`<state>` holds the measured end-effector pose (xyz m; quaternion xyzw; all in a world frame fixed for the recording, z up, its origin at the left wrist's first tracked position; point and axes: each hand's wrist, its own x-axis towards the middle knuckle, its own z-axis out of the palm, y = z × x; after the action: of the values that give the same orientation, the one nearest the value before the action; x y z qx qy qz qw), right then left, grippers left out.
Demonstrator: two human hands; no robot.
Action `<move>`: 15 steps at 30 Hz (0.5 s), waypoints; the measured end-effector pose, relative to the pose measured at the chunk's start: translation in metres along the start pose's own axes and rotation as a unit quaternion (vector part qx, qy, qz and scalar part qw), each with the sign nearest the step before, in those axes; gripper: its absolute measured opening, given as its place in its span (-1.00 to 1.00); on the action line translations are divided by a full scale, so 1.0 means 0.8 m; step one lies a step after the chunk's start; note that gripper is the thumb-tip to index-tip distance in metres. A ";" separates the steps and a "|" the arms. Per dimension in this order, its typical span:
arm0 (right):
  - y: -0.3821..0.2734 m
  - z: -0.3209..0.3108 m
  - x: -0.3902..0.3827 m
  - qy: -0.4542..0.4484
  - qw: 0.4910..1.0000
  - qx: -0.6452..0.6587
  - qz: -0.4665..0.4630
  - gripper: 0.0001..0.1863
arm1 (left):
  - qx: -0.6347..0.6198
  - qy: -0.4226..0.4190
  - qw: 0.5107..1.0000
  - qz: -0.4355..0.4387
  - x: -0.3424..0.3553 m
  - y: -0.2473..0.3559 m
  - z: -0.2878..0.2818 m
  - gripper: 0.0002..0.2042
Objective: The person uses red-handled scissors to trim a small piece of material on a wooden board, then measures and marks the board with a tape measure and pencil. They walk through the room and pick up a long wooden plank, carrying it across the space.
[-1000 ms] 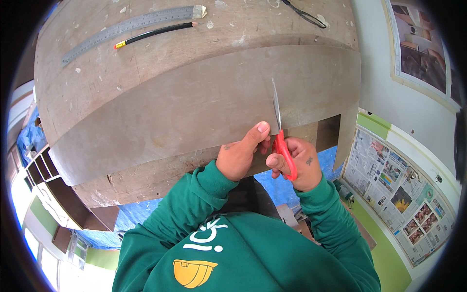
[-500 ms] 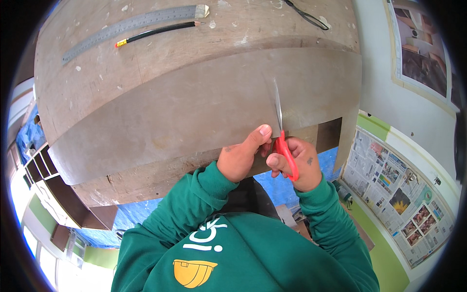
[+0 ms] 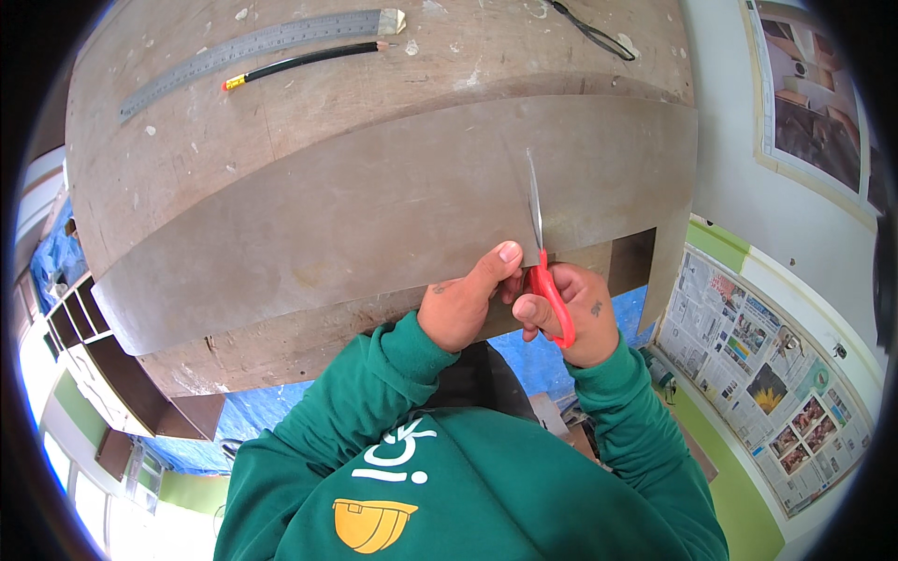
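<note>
White lettering, bent by folds, sits beside a yellow hard-hat picture on the green sweatshirt [image 3: 505, 486] at the bottom of the frame. Fine graduation marks line the metal ruler [image 3: 253, 51] at upper left; the print on the newspaper [image 3: 697, 299] at right is too small to read. The red-handled scissors [image 3: 556, 304] are right of centre, tips toward the top of the frame, their long axis nearly upright with a slight lean to the left. The right hand [image 3: 580, 313] is closed round their handles. The left hand [image 3: 468, 294] pinches the near edge of a grey-brown sheet [image 3: 374, 206], thumb on top, just left of the scissors. The sheet lies across the desk [image 3: 281, 117], lengthwise from lower left to upper right. Beyond it, a black pencil [image 3: 309, 63] points right.
</note>
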<state>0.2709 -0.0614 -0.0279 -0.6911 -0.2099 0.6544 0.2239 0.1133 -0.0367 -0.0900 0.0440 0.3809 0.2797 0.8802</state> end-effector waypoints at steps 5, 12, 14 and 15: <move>0.003 0.003 -0.001 0.010 1.000 0.013 -0.010 -0.42 | 0.071 -0.021 0.997 -0.012 -0.002 0.006 0.002 -0.59; 0.003 0.004 -0.001 0.008 1.000 0.011 -0.008 -0.42 | 0.072 -0.025 0.997 -0.006 -0.001 0.004 0.000 -0.59; 0.004 0.003 -0.001 0.006 1.000 0.009 -0.007 -0.42 | 0.072 -0.021 0.997 -0.007 -0.001 0.003 0.001 -0.59; 0.005 0.003 -0.001 0.007 1.000 0.008 -0.007 -0.42 | 0.076 -0.021 0.997 -0.001 -0.001 0.003 0.001 -0.59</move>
<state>0.2686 -0.0650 -0.0297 -0.6923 -0.2084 0.6497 0.2351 0.1121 -0.0348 -0.0880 0.1166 0.3822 0.2480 0.8825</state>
